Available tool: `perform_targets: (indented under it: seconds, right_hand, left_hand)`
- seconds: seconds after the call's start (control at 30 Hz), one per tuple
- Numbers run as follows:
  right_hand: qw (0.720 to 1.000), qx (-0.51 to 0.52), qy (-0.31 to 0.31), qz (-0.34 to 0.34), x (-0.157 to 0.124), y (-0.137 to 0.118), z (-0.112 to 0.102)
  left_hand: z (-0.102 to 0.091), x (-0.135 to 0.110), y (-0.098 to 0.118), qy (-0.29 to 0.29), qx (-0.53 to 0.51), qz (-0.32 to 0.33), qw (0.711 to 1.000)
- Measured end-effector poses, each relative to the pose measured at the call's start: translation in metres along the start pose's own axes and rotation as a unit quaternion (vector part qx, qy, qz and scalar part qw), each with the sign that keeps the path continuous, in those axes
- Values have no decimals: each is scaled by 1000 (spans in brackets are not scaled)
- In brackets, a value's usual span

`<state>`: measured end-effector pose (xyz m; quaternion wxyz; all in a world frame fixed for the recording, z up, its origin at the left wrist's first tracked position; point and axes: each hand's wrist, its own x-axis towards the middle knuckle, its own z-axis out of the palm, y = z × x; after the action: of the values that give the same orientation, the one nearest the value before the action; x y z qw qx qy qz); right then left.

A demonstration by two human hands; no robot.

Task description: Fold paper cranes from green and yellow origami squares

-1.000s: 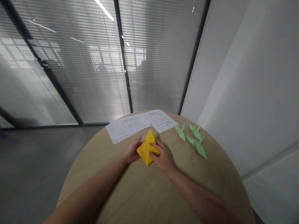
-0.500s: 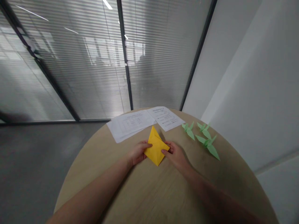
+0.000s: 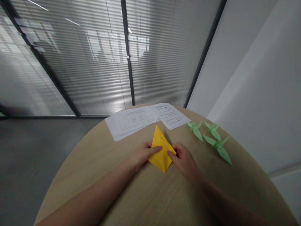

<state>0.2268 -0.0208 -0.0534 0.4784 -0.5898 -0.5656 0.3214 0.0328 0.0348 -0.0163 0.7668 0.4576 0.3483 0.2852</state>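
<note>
Head view: on the round wooden table (image 3: pixel 141 197), two printed sheets (image 3: pixel 133 121) lie side by side at the far edge. Nearer, the left hand (image 3: pixel 140 156) grips the left edge of the one yellow folded paper (image 3: pixel 161 152), its forefinger stretched across the top. The paper, a pointed kite shape, lies flat on the table between the two hands, its long tip pointing far. The right hand (image 3: pixel 185 160) pinches the paper's right corner with its thumb, the other fingers curled under. Well apart to the right, three green paper cranes (image 3: pixel 218 147) rest in a loose cluster near the table's edge.
</note>
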Motion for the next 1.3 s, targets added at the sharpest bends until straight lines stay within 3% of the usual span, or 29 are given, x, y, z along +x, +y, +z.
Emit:
perform_targets:
  seconds: [0.17,0.3,0.5,0.8,1.3]
  right_hand:
    - [997,55,-48,-29,-7,-9,-2]
    - [993,82,-57,-60,-10,-14,-6]
    - [986,150,-75,23,-9,-11,1]
    - [984,164,-41,58,-4,-13,4]
    - [984,130,-116,20,-4,-6,8]
  left_hand:
    - [6,-4,-2,43,8,13,999]
    - [5,-6,0,38,4,17,999]
    - [5,-9,3,9,26,6,1000]
    - [2,-9,-5,-41,65,42,996]
    - [9,-11,-6,85,98,80,988]
